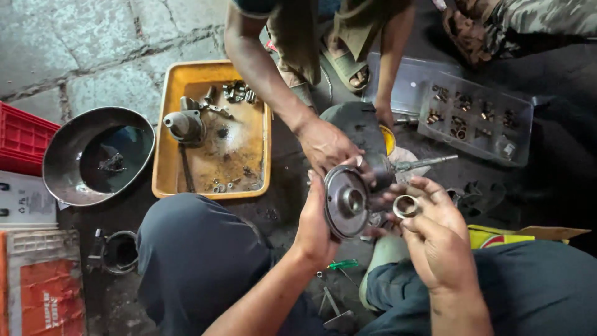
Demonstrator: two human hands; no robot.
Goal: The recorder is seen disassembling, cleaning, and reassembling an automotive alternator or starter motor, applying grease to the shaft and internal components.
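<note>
Right hand (pixel 435 239), nearest, pinches a short silvery metal ring (pixel 405 206) in its fingers, bore facing the round grey flanged housing (pixel 346 200) just to its left. Left hand (pixel 314 224) clasps that housing's rim. Beyond, a co-worker's hand (pixel 326 146) steadies it; its shaft (pixel 426 163) points right, above the floor.

one tray (pixel 168 93), one bowl (pixel 62 143), three hands (pixel 438 233)
</note>
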